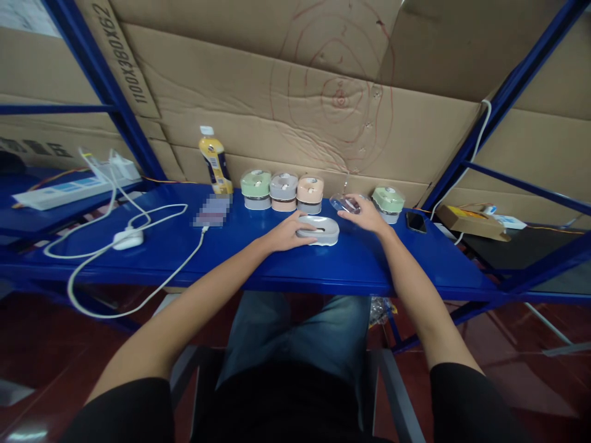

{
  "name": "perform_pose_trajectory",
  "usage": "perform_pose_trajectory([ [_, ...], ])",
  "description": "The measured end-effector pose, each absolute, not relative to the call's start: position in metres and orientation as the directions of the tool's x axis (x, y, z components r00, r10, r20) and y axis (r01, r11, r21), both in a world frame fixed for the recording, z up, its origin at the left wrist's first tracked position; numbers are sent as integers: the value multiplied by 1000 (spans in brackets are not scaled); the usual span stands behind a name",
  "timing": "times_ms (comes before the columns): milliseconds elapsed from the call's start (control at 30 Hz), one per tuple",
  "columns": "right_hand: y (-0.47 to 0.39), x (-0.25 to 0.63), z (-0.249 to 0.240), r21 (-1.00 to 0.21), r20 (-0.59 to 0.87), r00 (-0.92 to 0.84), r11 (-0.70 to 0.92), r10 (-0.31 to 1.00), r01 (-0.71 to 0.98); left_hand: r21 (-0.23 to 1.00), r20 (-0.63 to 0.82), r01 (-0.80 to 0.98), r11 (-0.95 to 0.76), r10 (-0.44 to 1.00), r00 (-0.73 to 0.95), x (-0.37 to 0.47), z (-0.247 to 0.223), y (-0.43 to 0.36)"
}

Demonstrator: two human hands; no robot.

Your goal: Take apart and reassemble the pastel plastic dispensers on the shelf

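Observation:
My left hand (292,233) grips the left end of a grey oval plastic box (329,230) with a dark slot in its top. The box rests on the blue table in front of me. In my right hand (367,215), to the right of the box, is a clear plastic lid (342,202), tilted and apart from the box. Behind the box stand similar small boxes in stacks of two: a green one on grey (257,184), a grey one on pink (283,186) and a pink one on grey (309,190). Another green box (388,200) sits on a grey one beyond my right hand.
A yellow drink bottle (215,161) stands at the back left. Near it, a blurred rectangular item (212,210) is plugged into a white cable (178,280) that loops over the table's front edge. A black phone (416,222) lies at the right. Cardboard (221,80) walls the back.

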State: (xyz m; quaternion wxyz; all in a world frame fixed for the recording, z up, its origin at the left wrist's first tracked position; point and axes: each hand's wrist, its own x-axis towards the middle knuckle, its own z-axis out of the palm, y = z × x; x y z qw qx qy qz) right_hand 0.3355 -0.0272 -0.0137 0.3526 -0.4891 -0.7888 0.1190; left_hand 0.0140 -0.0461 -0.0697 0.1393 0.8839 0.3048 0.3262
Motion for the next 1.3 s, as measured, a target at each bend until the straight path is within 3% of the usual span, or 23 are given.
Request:
perform_pose_trajectory([
  [300, -29, 340, -8, -531, 389, -288, 468, 875, 706, 517, 535, 622, -588, 789, 301, -13, -59, -27],
  [533, -24, 341, -13, -515, 157, -402, 422, 902, 746, 534, 497, 625, -569, 809, 313, -24, -63, -16],
  [767, -34, 331, -6, -542, 466, -411, 620, 783, 568, 470, 593, 447, -761, 647, 478, 2, -65, -36],
  [933, -41, 308, -9, -506, 402, -586, 704, 703, 498, 447, 544, 373, -813, 578, 609, 19, -72, -42],
  [1167, -44, 292, -13, -426, 466, -605, 763, 645, 485, 580, 489, 431, -691, 719, 494, 21, -81, -33],
  [1300, -46, 287, -16, -367, 431, -651, 781, 624, 505, 651, 462, 388, -653, 746, 480, 24, -81, -35],
])
